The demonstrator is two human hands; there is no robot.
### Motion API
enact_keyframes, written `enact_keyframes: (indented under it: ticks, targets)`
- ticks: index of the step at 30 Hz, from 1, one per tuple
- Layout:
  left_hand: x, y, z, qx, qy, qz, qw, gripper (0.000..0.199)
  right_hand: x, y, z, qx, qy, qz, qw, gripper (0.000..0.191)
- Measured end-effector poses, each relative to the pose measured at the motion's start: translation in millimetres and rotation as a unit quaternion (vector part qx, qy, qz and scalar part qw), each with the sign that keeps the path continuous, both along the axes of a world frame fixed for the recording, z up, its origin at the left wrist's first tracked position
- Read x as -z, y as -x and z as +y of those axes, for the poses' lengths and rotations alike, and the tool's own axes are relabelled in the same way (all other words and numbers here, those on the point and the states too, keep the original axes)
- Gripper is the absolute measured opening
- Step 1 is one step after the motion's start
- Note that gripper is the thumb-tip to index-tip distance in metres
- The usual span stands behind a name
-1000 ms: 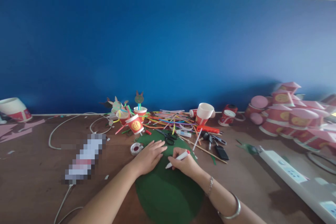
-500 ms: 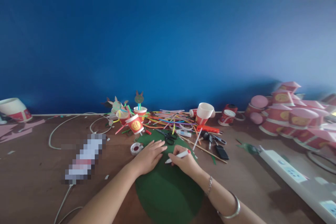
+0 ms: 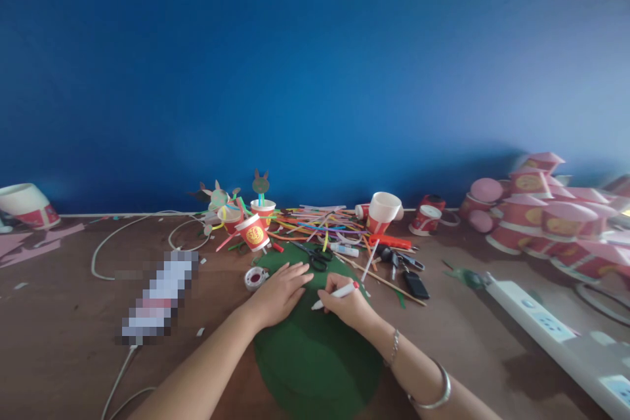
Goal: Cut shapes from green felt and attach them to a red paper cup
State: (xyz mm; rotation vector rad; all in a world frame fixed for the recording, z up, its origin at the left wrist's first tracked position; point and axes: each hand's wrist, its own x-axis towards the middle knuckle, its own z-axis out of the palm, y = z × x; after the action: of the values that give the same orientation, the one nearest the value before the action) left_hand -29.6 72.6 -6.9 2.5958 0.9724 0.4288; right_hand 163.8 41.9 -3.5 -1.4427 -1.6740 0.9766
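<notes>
A dark green sheet (image 3: pixel 319 361) with a rounded outline lies on the brown table under both of my hands. My left hand (image 3: pixel 280 292) rests flat on its left part, fingers stretched out and holding nothing. In my right hand (image 3: pixel 347 305) is a white marker (image 3: pixel 339 293) with a red end, gripped between the fingers. Its tip points down and left, at or just above the sheet; whether it touches, I cannot tell. Black scissors (image 3: pixel 317 257) lie at the sheet's far edge, and a roll of tape (image 3: pixel 254 279) sits beside my left hand.
Coloured strips (image 3: pixel 315 223) are heaped by the blue wall (image 3: pixel 315 79), with paper cups (image 3: pixel 253 233) beside them. Keys (image 3: pixel 394 259) and a thin stick (image 3: pixel 394 283) lie to the right. A power strip (image 3: pixel 531 315) and stacked red cups (image 3: pixel 561 223) stand farther right; a blurred-out phone-like object (image 3: pixel 160 295) lies left.
My right hand and the marker have shifted very slightly to the right and nearer to me. My left hand and the sheet have stayed in place.
</notes>
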Motion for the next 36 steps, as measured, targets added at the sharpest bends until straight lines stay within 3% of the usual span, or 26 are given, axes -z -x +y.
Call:
enact_keyframes:
  ticks: [17, 21, 36]
  targets:
    - [2.4, -0.2, 1.5, -0.001, -0.001, -0.001, 1.0, 0.038, -0.9, 0.2, -1.4, -0.022, 0.04, 0.034, 0.998, 0.021]
    - [2.0, -0.7, 1.3, 0.0, 0.001, 0.005, 1.0, 0.039, -4.1, 0.5, -1.7, -0.003, 0.035, 0.058, 0.998, 0.022]
    - [2.4, 0.0, 1.4, 0.001, -0.001, -0.002, 1.0, 0.039, -3.6, 1.1, -2.3, -0.018, 0.033, 0.021, 0.999, 0.023]
